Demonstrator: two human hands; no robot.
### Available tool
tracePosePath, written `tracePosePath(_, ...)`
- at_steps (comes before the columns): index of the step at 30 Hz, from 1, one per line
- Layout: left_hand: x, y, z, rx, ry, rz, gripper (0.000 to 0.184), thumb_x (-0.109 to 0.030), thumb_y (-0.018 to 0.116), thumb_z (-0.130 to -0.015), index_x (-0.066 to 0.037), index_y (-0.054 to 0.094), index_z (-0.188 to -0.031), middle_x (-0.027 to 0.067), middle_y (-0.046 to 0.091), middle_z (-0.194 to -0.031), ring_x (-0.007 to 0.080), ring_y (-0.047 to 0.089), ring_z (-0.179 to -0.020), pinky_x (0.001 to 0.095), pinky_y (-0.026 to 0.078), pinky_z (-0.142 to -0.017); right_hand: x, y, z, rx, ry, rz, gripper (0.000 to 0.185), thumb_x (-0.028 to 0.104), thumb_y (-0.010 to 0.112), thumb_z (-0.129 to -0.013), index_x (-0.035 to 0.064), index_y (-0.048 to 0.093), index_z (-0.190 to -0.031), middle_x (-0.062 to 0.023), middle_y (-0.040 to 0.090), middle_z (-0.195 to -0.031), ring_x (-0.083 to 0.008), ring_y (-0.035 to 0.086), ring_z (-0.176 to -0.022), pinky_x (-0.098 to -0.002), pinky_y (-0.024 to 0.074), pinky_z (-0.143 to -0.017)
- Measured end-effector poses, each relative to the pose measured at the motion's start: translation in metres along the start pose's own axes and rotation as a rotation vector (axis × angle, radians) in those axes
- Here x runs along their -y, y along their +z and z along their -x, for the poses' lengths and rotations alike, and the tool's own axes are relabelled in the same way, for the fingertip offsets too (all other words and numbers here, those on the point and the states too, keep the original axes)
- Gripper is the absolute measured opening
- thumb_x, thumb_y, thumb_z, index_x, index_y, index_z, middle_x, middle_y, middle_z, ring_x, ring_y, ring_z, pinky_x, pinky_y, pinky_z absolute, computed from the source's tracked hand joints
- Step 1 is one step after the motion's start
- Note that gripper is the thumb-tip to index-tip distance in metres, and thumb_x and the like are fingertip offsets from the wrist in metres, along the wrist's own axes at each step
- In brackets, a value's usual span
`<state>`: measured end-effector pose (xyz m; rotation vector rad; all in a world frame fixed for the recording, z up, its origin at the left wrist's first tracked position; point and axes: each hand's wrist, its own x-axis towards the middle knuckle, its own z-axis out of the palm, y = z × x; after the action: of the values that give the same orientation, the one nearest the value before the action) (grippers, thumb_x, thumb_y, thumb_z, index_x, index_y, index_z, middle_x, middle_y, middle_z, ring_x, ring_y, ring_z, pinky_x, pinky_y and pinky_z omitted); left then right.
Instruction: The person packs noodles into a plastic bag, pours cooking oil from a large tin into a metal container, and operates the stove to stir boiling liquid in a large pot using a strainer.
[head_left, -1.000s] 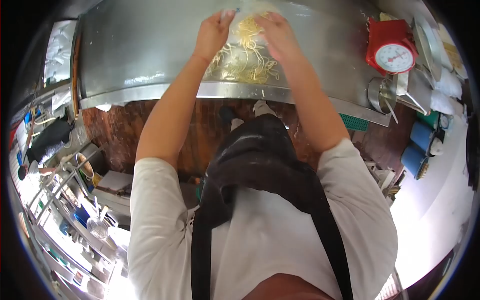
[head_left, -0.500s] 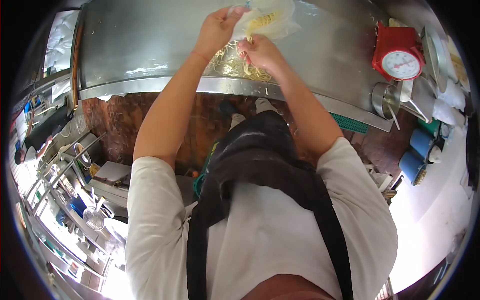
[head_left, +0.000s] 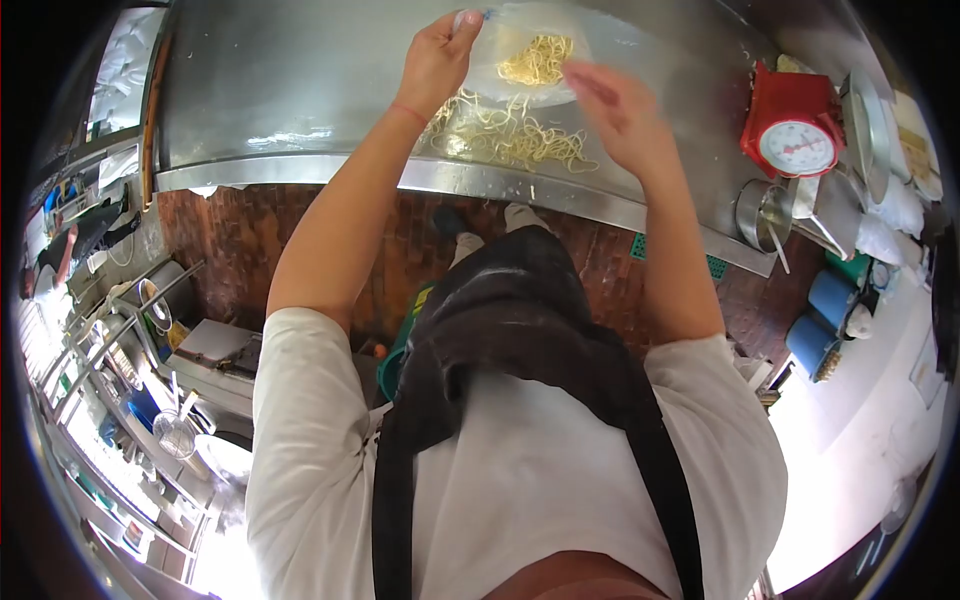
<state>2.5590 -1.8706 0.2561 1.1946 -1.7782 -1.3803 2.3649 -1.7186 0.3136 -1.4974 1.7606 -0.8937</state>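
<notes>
Steel table (head_left: 300, 90) at twelve o'clock: my left grip (head_left: 438, 62) pinches the bag (head_left: 508, 28), my right grip (head_left: 625, 118) open; scale (head_left: 793, 110) at two, brick floor (head_left: 245, 240) below.

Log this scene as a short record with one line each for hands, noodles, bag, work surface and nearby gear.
left hand: pinching the edge of the plastic bag
right hand: open, blurred, beside the bagged noodles
bagged noodles: in or on the bag, can't tell which
loose noodles: strewn near the counter's front edge
work surface: metal counter
nearby gear: red dial scale and metal pot, both to the right
</notes>
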Motion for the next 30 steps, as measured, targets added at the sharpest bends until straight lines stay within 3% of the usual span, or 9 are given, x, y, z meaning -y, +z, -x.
tracePosePath(4, 0.01, 0.005, -0.005, -0.022, -0.014, 0.062, 0.052, -0.051, 0.053, -0.098, -0.005, 0.052, -0.072, -0.0045, 0.043, -0.064, 0.0057, 0.037, -0.061, 0.0237, 0.035, -0.056, -0.098, 0.02, 0.053, 0.021, 0.406, 0.67, 0.029, 0.026, 0.054, -0.095, 0.0025, 0.062, -0.109, -0.0283, 0.059, -0.119, -0.0388, 0.062, -0.106, -0.0471, 0.0508, -0.087)
tracePosePath(6, 0.007, 0.005, -0.005, -0.02, -0.01, 0.055, 0.053, -0.052, 0.054, -0.097, -0.005, 0.052, -0.072, -0.0042, 0.044, -0.064, 0.0055, 0.039, -0.06, 0.0234, 0.036, -0.055, -0.153, 0.061, 0.066, 0.114, 0.644, 0.476, 0.034, 0.029, 0.052, -0.095, -0.0003, 0.058, -0.113, -0.0336, 0.056, -0.121, -0.0437, 0.059, -0.107, -0.0499, 0.0494, -0.09)
tracePosePath(7, 0.006, 0.006, -0.009, -0.022, -0.02, 0.078, 0.053, -0.052, 0.054, -0.097, -0.005, 0.053, -0.072, -0.0042, 0.045, -0.064, 0.0053, 0.039, -0.059, 0.0233, 0.036, -0.053, -0.165, 0.085, 0.064, 0.278, 0.327, 0.644, 0.039, 0.031, 0.052, -0.095, -0.0028, 0.054, -0.116, -0.0329, 0.055, -0.122, -0.0425, 0.059, -0.108, -0.0501, 0.0488, -0.09)
tracePosePath(9, 0.005, 0.009, -0.009, -0.017, -0.053, 0.121, 0.052, -0.052, 0.054, -0.097, -0.006, 0.053, -0.073, -0.0042, 0.046, -0.064, 0.005, 0.04, -0.056, 0.0231, 0.036, -0.051, -0.126, 0.134, 0.048, 0.259, 0.07, 0.451, 0.043, 0.033, 0.052, -0.095, -0.0055, 0.054, -0.113, -0.0309, 0.057, -0.12, -0.0405, 0.06, -0.108, -0.0496, 0.0481, -0.091)
tracePosePath(16, -0.009, 0.008, -0.01, 0.04, -0.07, 0.146, 0.046, -0.049, 0.056, -0.097, -0.005, 0.063, -0.084, -0.0045, 0.046, -0.062, 0.0051, 0.039, -0.054, 0.0239, 0.035, -0.049, -0.034, 0.073, 0.007, -0.037, 0.389, -0.002, 0.046, 0.035, 0.058, -0.094, -0.0046, 0.056, -0.118, -0.019, 0.068, -0.095, -0.0336, 0.067, -0.089, -0.0405, 0.053, -0.079)
tracePosePath(19, -0.013, 0.01, -0.007, 0.047, -0.074, 0.096, 0.044, -0.045, 0.056, -0.098, -0.003, 0.067, -0.089, -0.0046, 0.044, -0.059, 0.0061, 0.038, -0.055, 0.0261, 0.035, -0.052, -0.044, 0.078, -0.015, 0.417, 0.565, -0.642, 0.052, 0.03, 0.063, -0.093, -0.004, 0.047, -0.129, -0.0101, 0.066, -0.097, -0.0167, 0.064, -0.084, -0.0308, 0.0529, -0.072)
tracePosePath(22, -0.007, 0.005, -0.003, 0.023, -0.085, 0.051, 0.042, -0.044, 0.056, -0.098, -0.004, 0.068, -0.091, -0.0056, 0.043, -0.059, 0.006, 0.037, -0.055, 0.0258, 0.035, -0.051, 0.007, 0.051, -0.018, 0.052, 0.316, -0.89, 0.041, 0.026, 0.062, -0.094, -0.0016, 0.055, -0.124, -0.0085, 0.066, -0.098, -0.0168, 0.064, -0.083, -0.0311, 0.0533, -0.073)
tracePosePath(26, -0.013, -0.001, -0.016, 0.031, -0.143, 0.145, 0.04, -0.041, 0.056, -0.098, -0.003, 0.067, -0.091, -0.0054, 0.043, -0.06, 0.0064, 0.037, -0.055, 0.0267, 0.035, -0.051, -0.013, 0.01, -0.012, 0.517, 0.429, -0.364, 0.041, 0.023, 0.058, -0.096, -0.002, 0.053, -0.128, -0.0141, 0.067, -0.107, -0.022, 0.066, -0.088, -0.0334, 0.0542, -0.077)
tracePosePath(30, -0.012, 0.0, -0.029, 0.042, -0.1, 0.163, 0.034, -0.036, 0.056, -0.098, -0.005, 0.068, -0.091, -0.0058, 0.043, -0.063, 0.0058, 0.039, -0.056, 0.0256, 0.035, -0.05, -0.085, 0.05, 0.021, 0.341, 0.253, 0.369, 0.06, 0.034, 0.061, -0.093, -0.0037, 0.043, -0.136, -0.0222, 0.057, -0.127, -0.0332, 0.059, -0.113, -0.0442, 0.0465, -0.095)
